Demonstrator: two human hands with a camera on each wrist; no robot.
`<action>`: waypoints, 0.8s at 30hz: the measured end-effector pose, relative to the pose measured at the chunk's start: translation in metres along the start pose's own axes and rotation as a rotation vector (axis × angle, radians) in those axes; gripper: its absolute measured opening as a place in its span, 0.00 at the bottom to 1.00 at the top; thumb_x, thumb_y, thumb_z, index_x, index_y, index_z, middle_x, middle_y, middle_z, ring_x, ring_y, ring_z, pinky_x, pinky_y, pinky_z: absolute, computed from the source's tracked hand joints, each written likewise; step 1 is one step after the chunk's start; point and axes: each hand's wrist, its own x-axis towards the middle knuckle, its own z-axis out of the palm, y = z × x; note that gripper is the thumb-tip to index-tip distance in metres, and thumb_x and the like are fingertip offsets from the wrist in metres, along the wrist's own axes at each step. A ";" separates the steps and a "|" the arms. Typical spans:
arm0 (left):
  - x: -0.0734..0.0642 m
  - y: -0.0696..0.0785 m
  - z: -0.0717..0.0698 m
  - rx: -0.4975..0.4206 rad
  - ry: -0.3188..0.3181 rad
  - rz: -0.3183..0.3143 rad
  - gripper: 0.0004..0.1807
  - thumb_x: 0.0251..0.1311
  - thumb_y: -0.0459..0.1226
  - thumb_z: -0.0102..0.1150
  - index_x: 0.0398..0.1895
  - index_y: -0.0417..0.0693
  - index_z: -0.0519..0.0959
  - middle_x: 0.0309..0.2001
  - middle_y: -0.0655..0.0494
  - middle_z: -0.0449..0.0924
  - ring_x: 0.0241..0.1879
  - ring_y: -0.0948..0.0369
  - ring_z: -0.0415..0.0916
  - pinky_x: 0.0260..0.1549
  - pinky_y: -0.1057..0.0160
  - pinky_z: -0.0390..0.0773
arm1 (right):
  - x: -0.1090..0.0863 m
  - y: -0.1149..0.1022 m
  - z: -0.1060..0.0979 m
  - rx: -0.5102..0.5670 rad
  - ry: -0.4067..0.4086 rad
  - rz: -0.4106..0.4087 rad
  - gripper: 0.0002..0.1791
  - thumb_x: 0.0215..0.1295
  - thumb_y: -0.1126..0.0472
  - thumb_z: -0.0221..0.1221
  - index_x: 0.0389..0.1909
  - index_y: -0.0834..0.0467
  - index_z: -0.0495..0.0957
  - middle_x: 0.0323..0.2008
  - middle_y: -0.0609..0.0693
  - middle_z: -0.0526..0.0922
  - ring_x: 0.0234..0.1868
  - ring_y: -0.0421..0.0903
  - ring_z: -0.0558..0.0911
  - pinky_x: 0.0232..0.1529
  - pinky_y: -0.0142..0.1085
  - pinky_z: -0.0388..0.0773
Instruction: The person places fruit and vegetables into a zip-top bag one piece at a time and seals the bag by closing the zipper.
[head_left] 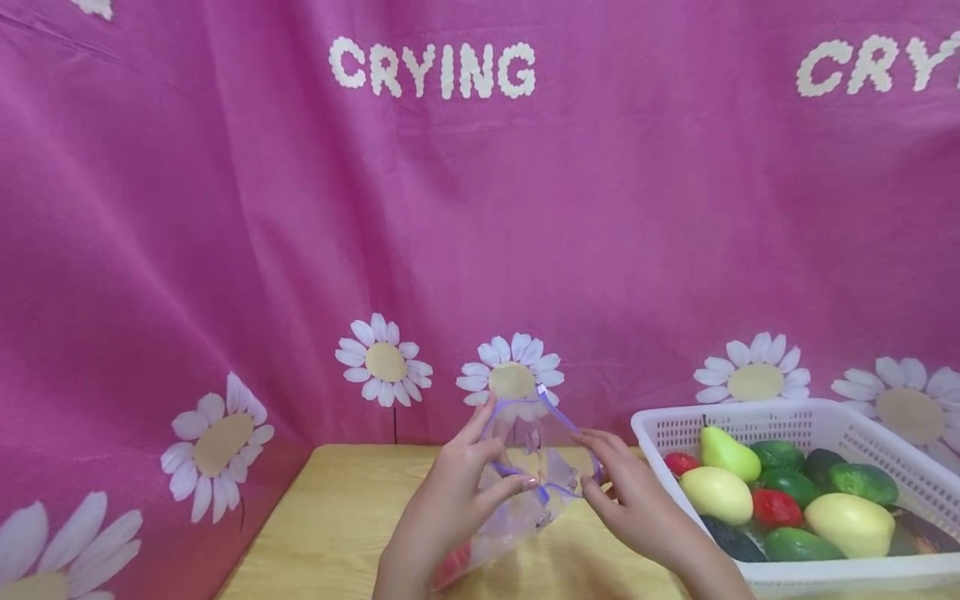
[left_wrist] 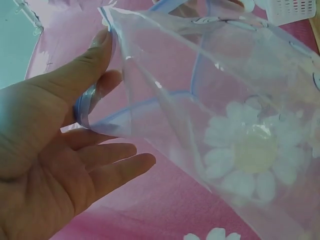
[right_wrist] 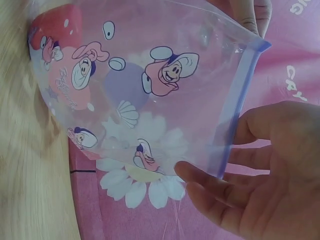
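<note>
A clear plastic zip bag (head_left: 510, 521) with a purple-blue zip edge is held up over the table, its mouth spread wide. My left hand (head_left: 450, 492) grips one side of the mouth between thumb and forefinger; in the left wrist view the other fingers of that hand (left_wrist: 65, 165) stretch out below the rim. Opposite, my right hand (head_left: 637, 496) pinches the rim, thumb and fingers on either side of the zip strip in the right wrist view. Cartoon figures and shells are printed on the bag (right_wrist: 175, 110). Something red (right_wrist: 57, 25) shows at its bottom end.
At the right stands a white plastic basket (head_left: 645, 429) with a pear (head_left: 727, 454), yellow fruits, red pieces and several green ones. Beneath the hands is a wooden table (head_left: 330, 517). A pink cloth (head_left: 637, 208) with daisies and white lettering hangs behind and at the left.
</note>
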 end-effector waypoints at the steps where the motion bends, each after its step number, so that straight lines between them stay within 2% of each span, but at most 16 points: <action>1: -0.002 0.000 0.001 0.001 -0.009 -0.004 0.12 0.60 0.46 0.71 0.25 0.51 0.81 0.77 0.42 0.56 0.65 0.44 0.74 0.49 0.62 0.83 | -0.001 0.001 0.000 0.009 -0.009 0.010 0.24 0.63 0.72 0.60 0.61 0.67 0.76 0.62 0.64 0.75 0.35 0.31 0.77 0.32 0.30 0.79; 5: -0.007 0.000 0.003 0.015 -0.041 -0.028 0.11 0.59 0.47 0.70 0.28 0.50 0.86 0.78 0.46 0.56 0.68 0.45 0.70 0.48 0.63 0.83 | -0.004 0.001 0.003 0.027 -0.031 0.024 0.18 0.66 0.70 0.59 0.57 0.66 0.79 0.62 0.65 0.74 0.37 0.32 0.77 0.33 0.30 0.80; 9: -0.008 0.001 0.000 0.034 -0.056 -0.028 0.11 0.60 0.47 0.69 0.30 0.50 0.89 0.79 0.48 0.56 0.75 0.45 0.57 0.53 0.59 0.82 | -0.004 0.001 0.002 0.029 -0.022 0.023 0.16 0.66 0.70 0.60 0.55 0.64 0.80 0.61 0.64 0.75 0.38 0.34 0.79 0.34 0.30 0.81; 13: -0.010 0.000 -0.004 0.044 -0.063 -0.036 0.11 0.61 0.47 0.69 0.32 0.50 0.90 0.78 0.48 0.56 0.76 0.47 0.55 0.54 0.58 0.81 | -0.006 0.007 -0.006 -0.001 -0.024 -0.014 0.15 0.66 0.70 0.60 0.53 0.63 0.80 0.60 0.62 0.76 0.39 0.37 0.81 0.34 0.31 0.82; 14: -0.011 0.000 -0.004 0.040 -0.063 -0.045 0.11 0.61 0.47 0.69 0.32 0.51 0.91 0.78 0.48 0.56 0.76 0.47 0.57 0.52 0.60 0.82 | -0.006 0.010 -0.010 -0.031 -0.026 -0.025 0.15 0.66 0.70 0.61 0.53 0.63 0.80 0.59 0.60 0.77 0.39 0.38 0.82 0.35 0.32 0.82; 15: -0.012 0.000 -0.005 0.034 -0.061 -0.054 0.11 0.61 0.47 0.69 0.33 0.51 0.91 0.78 0.47 0.56 0.72 0.48 0.65 0.51 0.60 0.82 | -0.006 0.014 -0.016 -0.069 -0.030 -0.029 0.15 0.66 0.69 0.61 0.53 0.62 0.81 0.57 0.58 0.78 0.40 0.39 0.82 0.36 0.33 0.82; 16: -0.013 0.000 -0.006 0.027 -0.058 -0.065 0.10 0.61 0.47 0.69 0.33 0.52 0.91 0.78 0.47 0.56 0.70 0.47 0.68 0.50 0.61 0.82 | -0.007 0.019 -0.023 -0.110 -0.033 -0.033 0.14 0.65 0.69 0.62 0.52 0.62 0.81 0.54 0.56 0.79 0.40 0.41 0.82 0.36 0.35 0.82; 17: -0.014 0.000 -0.007 0.016 -0.057 -0.076 0.10 0.61 0.46 0.69 0.34 0.52 0.91 0.78 0.46 0.55 0.64 0.48 0.76 0.48 0.61 0.83 | -0.008 0.025 -0.030 -0.152 -0.038 -0.027 0.14 0.65 0.68 0.63 0.51 0.62 0.81 0.52 0.55 0.80 0.39 0.42 0.82 0.37 0.36 0.82; 19: -0.015 0.000 -0.009 0.007 -0.048 -0.093 0.09 0.61 0.46 0.69 0.36 0.53 0.91 0.79 0.46 0.54 0.59 0.48 0.80 0.48 0.60 0.83 | -0.010 0.039 -0.048 -0.256 -0.040 0.002 0.14 0.64 0.67 0.64 0.50 0.62 0.81 0.47 0.53 0.80 0.40 0.46 0.82 0.39 0.41 0.82; 21: -0.015 0.000 -0.010 -0.008 -0.040 -0.102 0.09 0.61 0.46 0.70 0.37 0.53 0.91 0.79 0.46 0.53 0.52 0.51 0.84 0.50 0.59 0.82 | -0.012 0.053 -0.065 -0.326 -0.057 0.059 0.14 0.63 0.66 0.65 0.49 0.65 0.81 0.43 0.54 0.80 0.39 0.50 0.83 0.41 0.46 0.81; 23: -0.013 0.001 -0.011 -0.013 -0.039 -0.105 0.09 0.61 0.46 0.70 0.38 0.53 0.91 0.79 0.47 0.53 0.49 0.53 0.85 0.52 0.58 0.81 | -0.015 0.067 -0.080 -0.366 -0.095 0.140 0.15 0.64 0.65 0.64 0.49 0.68 0.79 0.43 0.58 0.80 0.39 0.55 0.83 0.41 0.51 0.81; 24: -0.013 0.000 -0.011 -0.009 -0.038 -0.105 0.09 0.60 0.46 0.70 0.38 0.53 0.91 0.79 0.48 0.54 0.54 0.51 0.83 0.53 0.57 0.81 | -0.016 0.073 -0.086 -0.384 -0.120 0.178 0.16 0.65 0.64 0.63 0.49 0.69 0.79 0.43 0.60 0.81 0.40 0.58 0.83 0.43 0.54 0.81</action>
